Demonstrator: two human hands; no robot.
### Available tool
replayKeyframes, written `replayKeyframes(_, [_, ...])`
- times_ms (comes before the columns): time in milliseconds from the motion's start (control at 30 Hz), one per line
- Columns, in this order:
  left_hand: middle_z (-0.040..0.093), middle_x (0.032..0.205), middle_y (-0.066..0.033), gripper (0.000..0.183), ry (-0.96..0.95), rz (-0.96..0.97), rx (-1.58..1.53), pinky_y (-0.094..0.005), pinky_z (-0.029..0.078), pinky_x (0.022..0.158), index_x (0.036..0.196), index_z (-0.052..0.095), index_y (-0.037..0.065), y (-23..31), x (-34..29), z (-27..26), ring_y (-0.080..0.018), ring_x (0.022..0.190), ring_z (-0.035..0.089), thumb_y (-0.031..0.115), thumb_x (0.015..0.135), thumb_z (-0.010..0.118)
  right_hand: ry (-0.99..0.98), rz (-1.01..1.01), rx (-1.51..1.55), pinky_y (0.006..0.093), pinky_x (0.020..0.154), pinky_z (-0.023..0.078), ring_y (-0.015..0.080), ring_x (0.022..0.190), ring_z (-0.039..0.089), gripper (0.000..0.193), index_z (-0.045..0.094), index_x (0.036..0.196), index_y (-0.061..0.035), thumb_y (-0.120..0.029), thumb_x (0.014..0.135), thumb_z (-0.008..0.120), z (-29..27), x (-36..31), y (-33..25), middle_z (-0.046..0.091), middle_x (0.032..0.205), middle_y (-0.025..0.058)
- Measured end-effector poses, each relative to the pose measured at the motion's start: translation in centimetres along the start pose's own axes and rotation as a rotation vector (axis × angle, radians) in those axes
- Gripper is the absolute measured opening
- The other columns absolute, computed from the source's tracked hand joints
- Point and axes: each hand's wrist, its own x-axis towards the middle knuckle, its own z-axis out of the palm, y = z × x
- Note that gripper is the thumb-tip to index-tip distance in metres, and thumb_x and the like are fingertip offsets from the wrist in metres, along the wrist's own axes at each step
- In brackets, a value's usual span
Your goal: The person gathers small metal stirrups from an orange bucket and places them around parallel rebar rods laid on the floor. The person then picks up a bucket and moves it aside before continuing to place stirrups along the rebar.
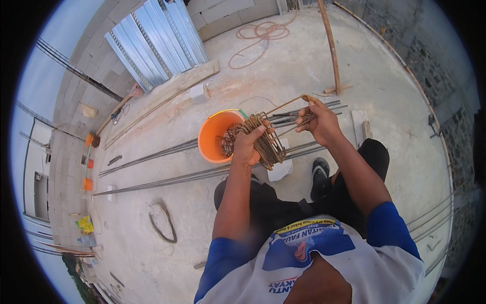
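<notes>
My left hand (246, 147) is closed round a thick bundle of rusty bent-steel rebar stirrups (268, 147). To its right, my right hand (323, 123) pinches the end of a single stirrup (284, 106) that sticks out from the bundle. Just left of the bundle stands an orange bucket (206, 144), tilted in view, with small brownish pieces inside that I cannot make out clearly. The bundle partly covers the bucket's right side. Under my hands, long dark steel bars (167, 181) lie across the floor.
Pale blocks (281, 169) lie under the bars and near a plank (162, 109). A wooden post (330, 48) rises ahead, with a coiled hose (260, 33) beyond. Corrugated metal sheets (157, 43) lean on the block wall. A wire loop (163, 221) lies at left.
</notes>
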Motion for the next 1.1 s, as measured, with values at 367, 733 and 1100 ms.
replayKeyframes(367, [0.066,0.105,-0.0137,0.028,-0.015,0.011,-0.195,-0.039,0.06,0.07,0.118,0.056,0.0,-1.2,2.0,0.1,-0.0246,0.095,0.067,0.012,0.093,0.06,0.091,0.219,-0.403,0.0291,0.042,0.046,0.0189,0.051,0.059,0.051,0.032,0.145,-0.0026,-0.013,0.096,0.041,-2.2,-2.4,6.4,0.06,0.073,0.0105])
replayKeyframes(733, [0.064,0.107,-0.0155,0.024,0.164,-0.011,-0.185,-0.0464,0.058,0.076,0.116,0.054,0.001,-1.6,3.3,-0.4,-0.0293,0.097,0.065,0.007,0.093,0.055,0.229,-0.142,-0.334,0.0301,0.049,0.05,0.0197,0.065,0.063,0.038,0.034,0.132,0.0008,-0.012,0.097,0.042,-1.2,-2.1,2.5,0.06,0.087,0.0138])
replayKeyframes(1100, [0.062,0.114,-0.0157,0.029,0.165,-0.13,-0.279,-0.0483,0.052,0.085,0.119,0.054,-0.002,-2.3,4.0,-0.6,-0.0311,0.108,0.059,0.007,0.092,0.056,-0.077,-0.329,-1.136,0.0428,0.089,0.048,0.0388,0.102,0.062,0.036,0.037,0.126,-0.0039,-0.004,0.093,0.05,-2.5,-4.6,9.5,0.06,0.112,0.0205])
